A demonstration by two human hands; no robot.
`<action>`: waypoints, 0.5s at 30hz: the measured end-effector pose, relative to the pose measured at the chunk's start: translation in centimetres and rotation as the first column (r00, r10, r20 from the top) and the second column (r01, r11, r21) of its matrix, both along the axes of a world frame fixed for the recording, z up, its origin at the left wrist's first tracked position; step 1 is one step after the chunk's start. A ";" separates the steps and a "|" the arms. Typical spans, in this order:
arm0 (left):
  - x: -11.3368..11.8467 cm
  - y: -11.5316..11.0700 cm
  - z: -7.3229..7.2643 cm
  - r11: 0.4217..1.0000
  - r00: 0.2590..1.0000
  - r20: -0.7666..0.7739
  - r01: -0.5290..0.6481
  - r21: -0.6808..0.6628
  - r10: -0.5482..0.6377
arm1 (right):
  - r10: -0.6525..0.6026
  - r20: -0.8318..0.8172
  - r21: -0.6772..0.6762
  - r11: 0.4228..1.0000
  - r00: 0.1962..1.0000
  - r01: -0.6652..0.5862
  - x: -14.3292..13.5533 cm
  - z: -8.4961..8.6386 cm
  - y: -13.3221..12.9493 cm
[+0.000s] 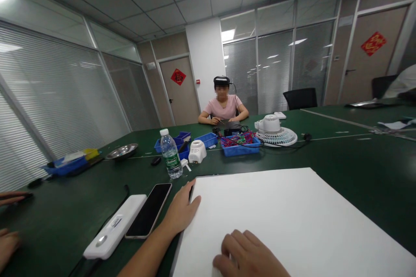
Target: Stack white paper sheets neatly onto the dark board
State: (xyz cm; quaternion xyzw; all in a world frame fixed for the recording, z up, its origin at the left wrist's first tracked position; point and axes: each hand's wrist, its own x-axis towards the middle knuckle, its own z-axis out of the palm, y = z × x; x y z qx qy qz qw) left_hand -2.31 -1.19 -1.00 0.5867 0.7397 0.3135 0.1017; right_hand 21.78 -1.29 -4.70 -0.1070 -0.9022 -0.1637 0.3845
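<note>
A blue tray (242,151) right of centre brims with tangled red and green wires (238,139). At the left, a second blue tray (66,167) holds white and yellow items, near a shallow, shiny metal bowl (122,152). The clear plastic bottle (171,153) stands upright, capped in white. A flat, smooth white board (286,212) fills the lower middle and right. The left hand (183,208) lies along its left edge, thumb on the face; I cannot tell whether it grips. The right hand (248,254) curls loosely over the board at bottom centre, its palm hidden. Green tabletop (364,169) stretches beyond the board's right edge.
</note>
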 end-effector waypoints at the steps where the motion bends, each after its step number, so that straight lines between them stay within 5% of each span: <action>1: 0.0 -0.1 0.0 1.000 1.000 -0.002 -0.001 0.003 0.001 | -0.016 -0.027 0.017 1.000 1.000 0.016 -0.9 0.0 0.0; 10: -1.4 -0.2 -0.7 1.000 0.999 -0.033 0.008 0.021 -0.007 | 0.029 0.075 -0.064 0.998 0.997 -0.024 -3.2 0.3 0.1; 15: -1.5 -0.4 -0.6 1.000 0.997 -0.073 0.028 -0.011 -0.028 | 0.121 0.025 -0.086 0.989 0.992 -0.118 -2.0 1.0 -0.2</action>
